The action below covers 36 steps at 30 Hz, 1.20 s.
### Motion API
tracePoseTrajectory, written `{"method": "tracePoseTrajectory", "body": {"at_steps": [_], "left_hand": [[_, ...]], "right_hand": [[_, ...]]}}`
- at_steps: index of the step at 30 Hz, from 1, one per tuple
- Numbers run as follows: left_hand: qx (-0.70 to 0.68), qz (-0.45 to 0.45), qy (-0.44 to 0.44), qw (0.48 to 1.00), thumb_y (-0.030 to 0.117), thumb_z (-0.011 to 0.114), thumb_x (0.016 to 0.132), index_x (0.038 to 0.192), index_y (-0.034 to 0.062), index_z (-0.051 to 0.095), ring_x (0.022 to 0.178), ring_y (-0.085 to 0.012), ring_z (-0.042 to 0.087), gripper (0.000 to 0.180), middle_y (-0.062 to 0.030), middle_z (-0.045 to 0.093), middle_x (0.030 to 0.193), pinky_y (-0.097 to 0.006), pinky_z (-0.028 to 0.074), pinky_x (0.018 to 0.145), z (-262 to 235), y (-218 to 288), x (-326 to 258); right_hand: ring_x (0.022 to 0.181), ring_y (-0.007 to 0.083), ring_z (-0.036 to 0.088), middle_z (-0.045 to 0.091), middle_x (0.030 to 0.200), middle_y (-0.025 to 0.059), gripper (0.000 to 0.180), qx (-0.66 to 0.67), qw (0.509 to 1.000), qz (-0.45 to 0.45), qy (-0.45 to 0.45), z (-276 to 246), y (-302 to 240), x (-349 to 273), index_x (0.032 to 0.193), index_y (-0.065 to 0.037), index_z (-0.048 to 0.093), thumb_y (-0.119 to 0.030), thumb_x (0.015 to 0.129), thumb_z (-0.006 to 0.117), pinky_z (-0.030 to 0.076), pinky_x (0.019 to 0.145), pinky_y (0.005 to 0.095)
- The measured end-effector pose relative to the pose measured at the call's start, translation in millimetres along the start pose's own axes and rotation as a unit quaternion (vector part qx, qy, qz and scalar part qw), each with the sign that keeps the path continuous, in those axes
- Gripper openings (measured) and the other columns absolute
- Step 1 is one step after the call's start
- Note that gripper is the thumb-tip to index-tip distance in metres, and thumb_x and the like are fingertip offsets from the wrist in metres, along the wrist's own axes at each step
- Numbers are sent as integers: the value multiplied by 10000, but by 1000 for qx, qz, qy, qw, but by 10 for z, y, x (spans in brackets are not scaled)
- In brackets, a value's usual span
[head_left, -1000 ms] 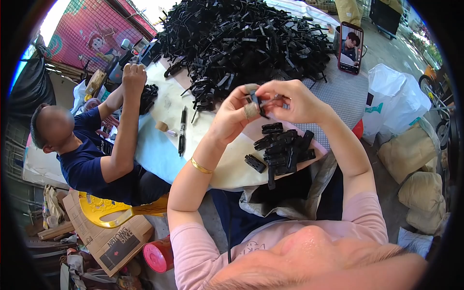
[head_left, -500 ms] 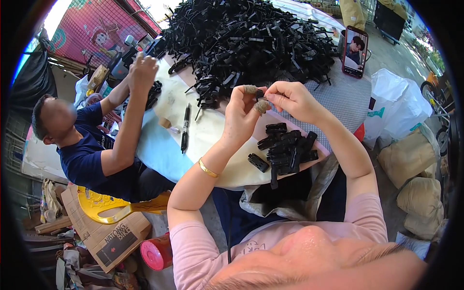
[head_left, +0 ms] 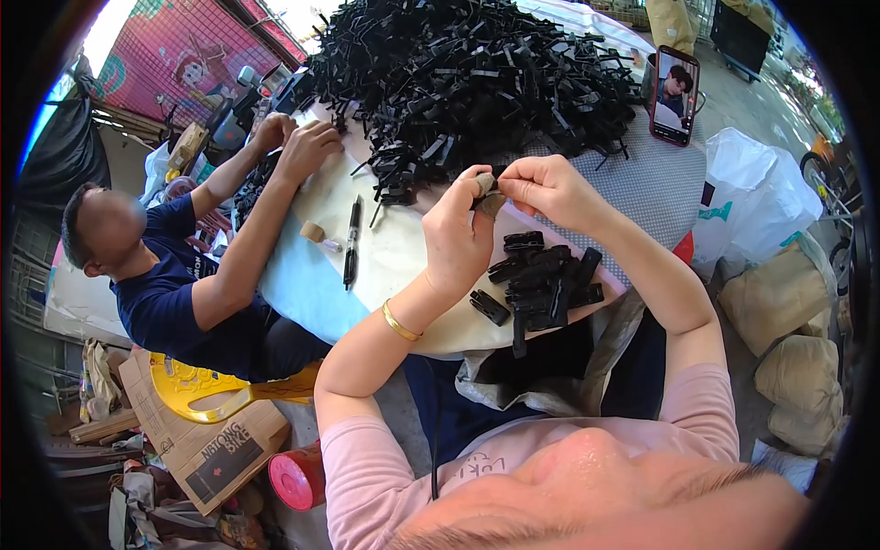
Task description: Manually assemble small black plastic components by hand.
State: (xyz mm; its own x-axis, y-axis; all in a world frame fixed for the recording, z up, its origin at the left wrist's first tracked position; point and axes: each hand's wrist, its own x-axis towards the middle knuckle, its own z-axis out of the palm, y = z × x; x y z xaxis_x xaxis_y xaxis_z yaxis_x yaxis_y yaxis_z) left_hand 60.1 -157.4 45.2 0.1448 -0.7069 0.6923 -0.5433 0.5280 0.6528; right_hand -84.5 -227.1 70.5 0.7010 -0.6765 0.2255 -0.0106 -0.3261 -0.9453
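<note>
My left hand [head_left: 456,236], tape wrapped round its thumb and index finger, pinches a small black plastic piece [head_left: 496,172] above the table. My right hand [head_left: 553,191] meets it from the right, its thumb and index finger closed at the edge of the same piece. Fingers cover most of it, so its shape is unclear. Below my hands lies a small heap of black plastic parts [head_left: 541,284], with one part [head_left: 489,307] apart at its left. A large pile of thin black plastic parts [head_left: 477,82] rises just beyond my hands.
A black pen [head_left: 352,243] and a tape roll [head_left: 313,231] lie left of my hands. At the left, a co-worker [head_left: 183,266] reaches over the table. A phone [head_left: 674,96] stands at the far right. White plastic bags [head_left: 756,197] stand right of the table.
My left fingers have turned and bent closer round the black piece, while my right hand stays against it. The co-worker's raised hand has come down to the table.
</note>
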Motion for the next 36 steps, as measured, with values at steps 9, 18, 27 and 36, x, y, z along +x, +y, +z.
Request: {"method": "tracePoseTrajectory", "body": {"at_steps": [9, 18, 27, 36], "left_hand": [[-241, -129, -61, 960, -10, 474, 863, 1167, -1, 341, 935, -172, 562, 332, -139, 541, 1104, -251, 464, 771, -40, 29, 145], [-576, -301, -112, 752, 83, 395, 904, 1199, 28, 410, 1035, -254, 536, 300, -151, 477, 1180, -346, 463, 862, -221, -141, 207], [-371, -317, -198, 850, 46, 418, 891, 1235, -24, 384, 966, -161, 538, 353, -96, 529, 1066, -337, 492, 838, -130, -14, 180], [-289, -208, -144, 924, -35, 536, 817, 1149, -33, 434, 873, -118, 571, 347, -63, 559, 980, -213, 467, 755, -45, 3, 120]], "right_hand": [[556, 37, 417, 496, 637, -25, 108, -11, 992, -102, 72, 39, 50, 0, 871, 5, 571, -98, 848, 545, 353, 507, 182], [572, 58, 532, 620, 698, 50, 133, -141, 959, -217, 119, -68, -106, -58, 789, -16, 606, -67, 710, 700, 410, 510, 186], [573, 48, 532, 585, 634, 24, 186, -43, 987, -131, 85, -55, 0, -25, 735, -7, 549, -84, 706, 716, 411, 493, 176], [518, 22, 421, 500, 597, -41, 154, -11, 999, -19, 36, -57, 10, 29, 786, -24, 578, -169, 807, 627, 332, 454, 165]]}}
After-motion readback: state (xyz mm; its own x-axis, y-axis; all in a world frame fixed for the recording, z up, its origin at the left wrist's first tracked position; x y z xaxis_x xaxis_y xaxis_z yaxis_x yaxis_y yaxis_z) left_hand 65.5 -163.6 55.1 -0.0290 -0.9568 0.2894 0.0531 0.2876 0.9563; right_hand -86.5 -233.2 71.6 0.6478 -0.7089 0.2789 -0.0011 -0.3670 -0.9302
